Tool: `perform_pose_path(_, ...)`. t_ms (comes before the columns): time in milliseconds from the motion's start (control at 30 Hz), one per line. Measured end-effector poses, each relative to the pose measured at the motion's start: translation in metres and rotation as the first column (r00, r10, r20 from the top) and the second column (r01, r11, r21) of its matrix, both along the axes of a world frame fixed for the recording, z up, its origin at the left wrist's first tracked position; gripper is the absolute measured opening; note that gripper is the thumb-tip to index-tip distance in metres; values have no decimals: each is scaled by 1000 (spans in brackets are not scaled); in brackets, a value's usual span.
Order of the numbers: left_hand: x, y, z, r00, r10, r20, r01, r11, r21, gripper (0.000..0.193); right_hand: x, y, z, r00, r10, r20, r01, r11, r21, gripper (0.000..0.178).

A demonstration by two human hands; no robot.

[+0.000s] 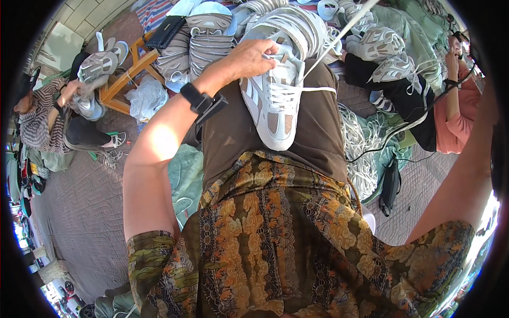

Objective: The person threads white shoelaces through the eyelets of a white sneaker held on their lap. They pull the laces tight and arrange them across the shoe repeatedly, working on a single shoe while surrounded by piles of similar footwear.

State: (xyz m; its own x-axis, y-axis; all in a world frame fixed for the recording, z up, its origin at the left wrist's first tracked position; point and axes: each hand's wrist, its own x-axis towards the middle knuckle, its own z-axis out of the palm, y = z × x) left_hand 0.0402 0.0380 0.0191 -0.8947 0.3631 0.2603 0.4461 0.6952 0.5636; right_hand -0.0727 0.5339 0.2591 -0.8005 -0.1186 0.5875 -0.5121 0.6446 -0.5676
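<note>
A white and grey-beige sneaker (278, 108) lies across my lap with its toe toward me. My left hand (246, 59) grips it by the collar beside the tongue, thumb and fingers bent on the edge. Through its eyelets runs a white shoelace (319, 89), partly threaded. One length of lace droops to the right over my thigh, while another stretches taut up and right to the top edge. Along the right edge rises my right arm (458, 175); its hand is outside the picture.
Stacked shoe uppers (209, 42) stand beyond my knees, beside a wooden stool (114, 90). A heap of white laces (363, 153) lies to my right. One person (45, 111) handles sneakers at left; another (453, 106) sits at right, near more sneakers (379, 45).
</note>
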Motion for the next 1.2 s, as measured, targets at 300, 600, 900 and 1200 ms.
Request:
perform_pose_path(300, -20, 13, -13, 988, -82, -129, 41, 954, -298, 27, 14, 196, -44, 829, -558, 47, 483, 755, 443, 23)
perform_pose_path(600, -51, 7, -8, 953, -193, 234, 227, 965, -128, 32, 13, 40, -27, 963, -258, -74, 266, 871, 414, 24)
perform_pose_path(900, -58, 2, -18, 922, -261, 286, 291, 954, -67, 30, 120, -224, -229, 858, 448, 251, -470, 882, 30, 7)
perform_pose_path(1200, -29, 1, -9, 865, -304, 399, 152, 917, 369, 20, 139, -268, -261, 907, 399, -136, -329, 871, 366, 8)
